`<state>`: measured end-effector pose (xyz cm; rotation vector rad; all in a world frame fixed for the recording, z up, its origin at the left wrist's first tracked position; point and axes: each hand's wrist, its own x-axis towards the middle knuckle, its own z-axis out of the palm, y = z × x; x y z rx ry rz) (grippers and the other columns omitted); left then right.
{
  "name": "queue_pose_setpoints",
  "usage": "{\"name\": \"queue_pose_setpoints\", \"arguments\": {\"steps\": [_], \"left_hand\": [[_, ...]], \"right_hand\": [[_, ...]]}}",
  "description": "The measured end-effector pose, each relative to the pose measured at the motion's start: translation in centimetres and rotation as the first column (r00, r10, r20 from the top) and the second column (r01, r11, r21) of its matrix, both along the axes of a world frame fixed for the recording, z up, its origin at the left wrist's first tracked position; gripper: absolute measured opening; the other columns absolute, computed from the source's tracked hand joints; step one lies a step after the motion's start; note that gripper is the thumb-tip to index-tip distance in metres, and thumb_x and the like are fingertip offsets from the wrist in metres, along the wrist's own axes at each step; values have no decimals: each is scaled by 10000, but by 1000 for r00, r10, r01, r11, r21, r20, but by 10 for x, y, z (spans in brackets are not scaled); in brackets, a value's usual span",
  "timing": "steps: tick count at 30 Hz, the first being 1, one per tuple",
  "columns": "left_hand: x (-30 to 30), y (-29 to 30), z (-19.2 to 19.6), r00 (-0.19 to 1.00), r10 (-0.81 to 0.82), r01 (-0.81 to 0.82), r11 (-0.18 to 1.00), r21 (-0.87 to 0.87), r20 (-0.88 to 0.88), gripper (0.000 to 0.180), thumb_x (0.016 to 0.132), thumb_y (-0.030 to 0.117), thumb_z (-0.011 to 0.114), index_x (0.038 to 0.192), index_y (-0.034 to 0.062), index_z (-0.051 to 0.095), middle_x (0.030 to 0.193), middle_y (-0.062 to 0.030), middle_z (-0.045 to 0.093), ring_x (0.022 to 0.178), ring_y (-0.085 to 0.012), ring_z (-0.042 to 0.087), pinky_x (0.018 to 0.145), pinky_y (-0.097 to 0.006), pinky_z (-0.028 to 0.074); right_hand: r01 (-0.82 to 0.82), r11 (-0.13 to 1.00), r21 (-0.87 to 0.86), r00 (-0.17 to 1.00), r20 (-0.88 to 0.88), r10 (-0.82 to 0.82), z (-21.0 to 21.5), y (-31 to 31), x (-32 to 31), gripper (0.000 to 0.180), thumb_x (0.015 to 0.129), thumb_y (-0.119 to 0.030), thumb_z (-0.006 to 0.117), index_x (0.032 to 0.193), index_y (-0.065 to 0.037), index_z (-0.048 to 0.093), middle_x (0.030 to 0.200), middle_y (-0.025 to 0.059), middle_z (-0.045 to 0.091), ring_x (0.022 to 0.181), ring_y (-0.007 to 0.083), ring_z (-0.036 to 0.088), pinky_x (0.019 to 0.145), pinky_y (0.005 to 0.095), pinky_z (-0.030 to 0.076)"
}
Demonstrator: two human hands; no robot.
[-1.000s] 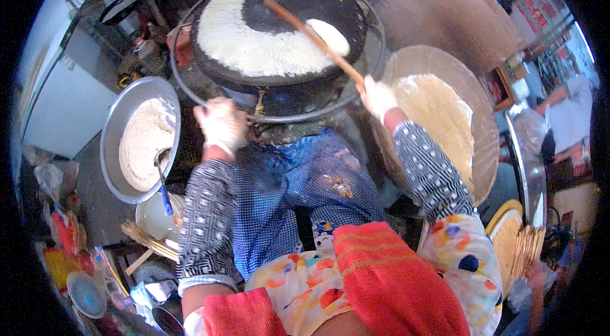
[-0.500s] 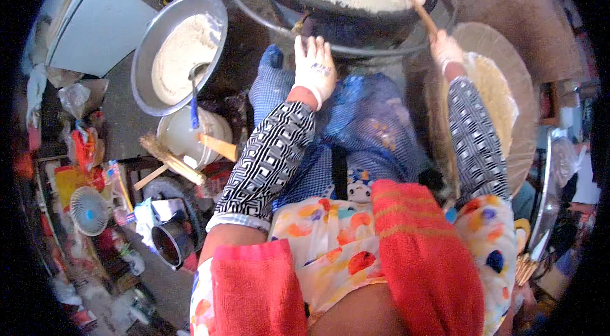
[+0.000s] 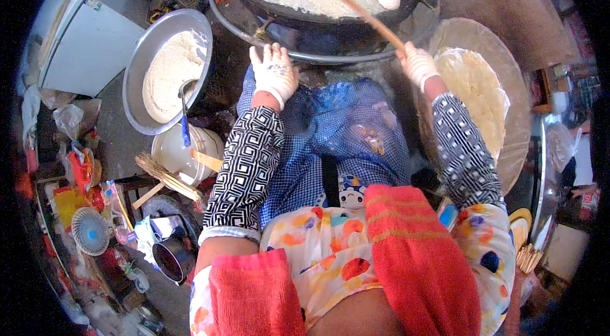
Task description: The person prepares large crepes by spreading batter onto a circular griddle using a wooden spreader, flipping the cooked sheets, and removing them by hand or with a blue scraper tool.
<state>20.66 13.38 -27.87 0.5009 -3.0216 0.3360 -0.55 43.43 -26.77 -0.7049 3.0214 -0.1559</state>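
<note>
Left hand (image 3: 274,72) lifted off knee; right hand (image 3: 417,64) grips wooden spreader (image 3: 346,0).

Griddle (image 3: 330,15): far part cut off by the top edge, so we cannot see the batter's full spread. Stick (image 3: 356,8): near end hidden inside the right hand (image 3: 416,62); far tip blurred against the batter. Ladle (image 3: 184,116): bowl sunk in the basin (image 3: 136,82), shape not readable. Clutter at lower left, around the small fan (image 3: 89,231): too small and bent by the lens to identify. Right rim, beyond the tray (image 3: 508,120): dark, smeared, and we cannot tell what is there.
</note>
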Motion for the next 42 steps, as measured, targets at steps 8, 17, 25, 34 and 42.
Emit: {"name": "queue_pose_setpoints", "arguments": {"steps": [8, 17, 25, 34, 42], "left_hand": [[-2, -10, 9, 986, 129, -129, 992, -6, 101, 621, 871, 437, 528, 1367, 69, 467, 1469, -89, 419, 1383, -263, 332, 1131, -607, 92], [5, -19, -3, 977, 204, -203, 979, -13, 65, 592, 882, 423, 516, 1369, 90, 466, 1470, -83, 411, 1373, -260, 346, 1128, -610, 118], [-11, 22, 20, 998, 68, -66, 991, 113, -8, 435, 866, 397, 550, 1136, 59, 589, 1230, -115, 561, 1237, -279, 451, 1073, -634, 205], [3, 75, -38, 988, -118, 120, 993, 13, -99, 613, 875, 364, 526, 1351, -15, 457, 1422, -189, 445, 1361, -350, 348, 1138, -608, 84], [14, 50, -31, 995, -65, 65, 998, -8, -73, 653, 838, 377, 576, 1345, -19, 464, 1427, -181, 440, 1366, -341, 339, 1146, -590, 80]], "right_hand": [[57, 996, 66, 998, 1, -57, 14, 6, -24, 389, 973, -372, 413, 1119, -45, 564, 1035, 263, 651, 1000, 423, 618, 868, 508, 475], [91, 996, 15, 996, -22, -91, -16, 29, -16, 370, 965, -392, 424, 1082, -57, 530, 939, 272, 662, 909, 450, 633, 821, 536, 472], [19, 999, 28, 996, -88, -17, -12, 29, -7, 394, 953, -414, 441, 1048, -42, 529, 900, 263, 660, 866, 442, 637, 793, 528, 493], [-189, 978, 87, 978, -71, 196, -32, 36, -8, 384, 960, -422, 442, 1026, -58, 547, 868, 263, 659, 873, 424, 644, 768, 523, 489], [48, 998, -44, 999, 21, -47, 15, 18, 10, 337, 961, -362, 441, 1039, -57, 560, 909, 245, 670, 891, 407, 653, 780, 509, 497]]}}
